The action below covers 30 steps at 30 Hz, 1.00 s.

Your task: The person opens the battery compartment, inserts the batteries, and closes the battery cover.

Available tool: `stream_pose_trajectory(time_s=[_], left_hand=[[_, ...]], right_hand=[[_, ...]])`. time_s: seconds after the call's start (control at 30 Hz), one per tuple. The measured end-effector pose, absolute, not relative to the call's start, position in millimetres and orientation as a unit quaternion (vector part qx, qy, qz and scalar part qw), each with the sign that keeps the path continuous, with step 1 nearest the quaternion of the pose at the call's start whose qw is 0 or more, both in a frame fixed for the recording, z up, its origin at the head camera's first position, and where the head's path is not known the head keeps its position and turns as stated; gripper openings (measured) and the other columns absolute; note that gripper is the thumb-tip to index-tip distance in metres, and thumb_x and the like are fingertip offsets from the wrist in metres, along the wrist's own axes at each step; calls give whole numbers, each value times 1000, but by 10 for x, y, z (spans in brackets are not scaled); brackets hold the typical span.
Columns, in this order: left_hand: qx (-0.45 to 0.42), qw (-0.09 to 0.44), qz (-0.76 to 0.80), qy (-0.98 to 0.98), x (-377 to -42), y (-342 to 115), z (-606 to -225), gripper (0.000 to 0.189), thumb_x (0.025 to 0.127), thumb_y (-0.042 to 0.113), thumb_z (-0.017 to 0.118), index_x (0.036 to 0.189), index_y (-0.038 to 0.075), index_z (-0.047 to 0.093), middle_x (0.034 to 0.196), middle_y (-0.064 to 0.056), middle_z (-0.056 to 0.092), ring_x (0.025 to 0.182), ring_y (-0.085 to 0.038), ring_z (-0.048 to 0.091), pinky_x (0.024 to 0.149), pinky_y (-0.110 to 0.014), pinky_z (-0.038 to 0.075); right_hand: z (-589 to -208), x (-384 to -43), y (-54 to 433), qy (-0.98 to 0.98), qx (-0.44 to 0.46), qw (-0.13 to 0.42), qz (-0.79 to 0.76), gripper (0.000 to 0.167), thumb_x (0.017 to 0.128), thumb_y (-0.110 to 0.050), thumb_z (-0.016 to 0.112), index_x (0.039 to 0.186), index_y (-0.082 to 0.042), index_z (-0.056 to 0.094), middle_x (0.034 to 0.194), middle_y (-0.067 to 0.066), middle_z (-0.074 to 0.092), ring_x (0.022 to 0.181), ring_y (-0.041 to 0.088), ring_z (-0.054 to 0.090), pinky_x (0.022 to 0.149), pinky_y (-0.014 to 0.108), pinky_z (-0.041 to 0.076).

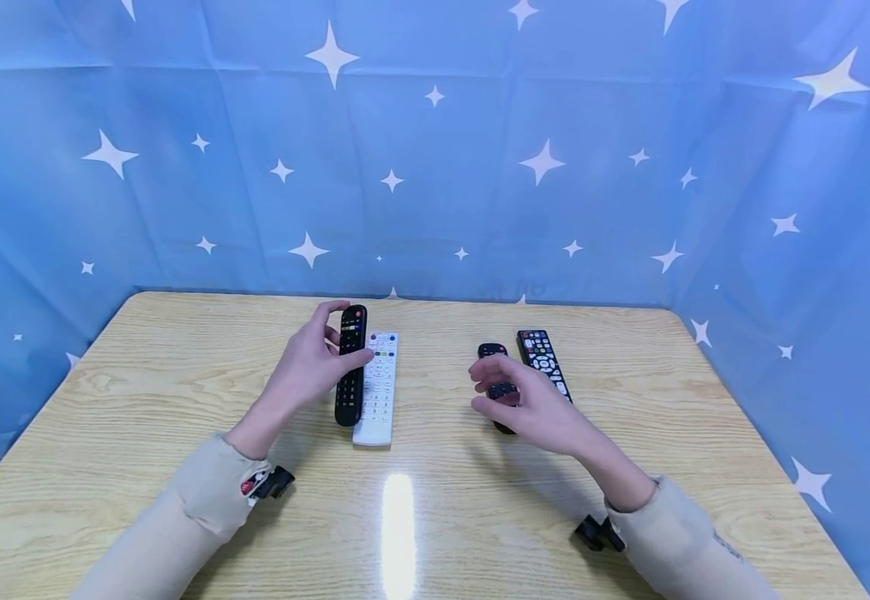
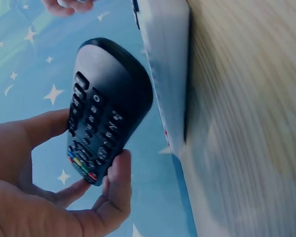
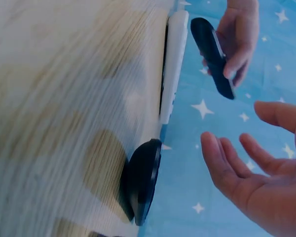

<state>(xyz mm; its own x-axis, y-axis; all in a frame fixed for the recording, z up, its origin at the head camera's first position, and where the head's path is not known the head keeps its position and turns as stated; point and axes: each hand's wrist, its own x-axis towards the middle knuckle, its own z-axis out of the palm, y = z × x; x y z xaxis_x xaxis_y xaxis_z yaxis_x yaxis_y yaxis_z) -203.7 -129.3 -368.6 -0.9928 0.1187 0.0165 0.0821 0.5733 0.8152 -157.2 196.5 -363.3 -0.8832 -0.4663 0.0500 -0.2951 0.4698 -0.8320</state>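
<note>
A black remote control [image 1: 350,392] with colored buttons is pinched between the thumb and fingers of my left hand [image 1: 313,360]. In the left wrist view, this black remote [image 2: 101,94] is tilted and raised off the table. Beside it in the head view lies a white remote control [image 1: 377,400], partly overlapped by the black one. My right hand [image 1: 528,404] hovers with bent, spread fingers and nothing between them. Below that hand rests a second black remote [image 1: 492,350], partly hidden by the fingers. The right wrist view shows its dark rounded side [image 3: 144,182] on the tabletop.
Right of the second black remote, another black remote [image 1: 543,360] with white buttons lies at an angle, its lower end behind my right hand. A light wood table [image 1: 240,533] carries everything. A blue star-patterned cloth [image 1: 435,208] hangs behind the table and at its sides.
</note>
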Motion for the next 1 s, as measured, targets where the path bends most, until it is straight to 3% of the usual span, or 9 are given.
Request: stream_pose_trajectory(time_s=[0.17,0.4,0.67,1.0], left_hand=[[55,41,401,914,-2089,-1366,-3715,79,89,29,79,154,9,37,101,-19,63,84,-30,63,70,-41,55],[50,79,347,933,-2142,-1409,-3785,79,90,29,79,152,4,36,123,-28,61,104,-39,61,86,-50,52],[51,105,313,943,-2189,-1439,-3812,78,88,33,80,148,3,39,122,-28,61,101,-37,62,84,-48,52],[53,138,269,952,-2239,-1421,-3816,81,88,39,79,148,0,41,127,-30,60,108,-40,61,90,-51,52]], right_hand=[[-3624,-1576,2007,847,-219,99,-474,34,99,-19,71,131,-10,60,126,5,63,118,30,61,89,47,54],[-3625,-1565,2029,846,-215,107,-476,35,99,-20,71,131,-10,60,126,5,63,116,26,61,87,38,55],[-3625,-1561,2028,849,-220,104,-468,34,99,-20,71,130,-10,61,124,4,64,114,23,61,87,44,55],[-3626,-1562,2024,851,-218,104,-466,32,99,-19,71,128,-10,62,124,6,65,115,26,62,90,48,54]])
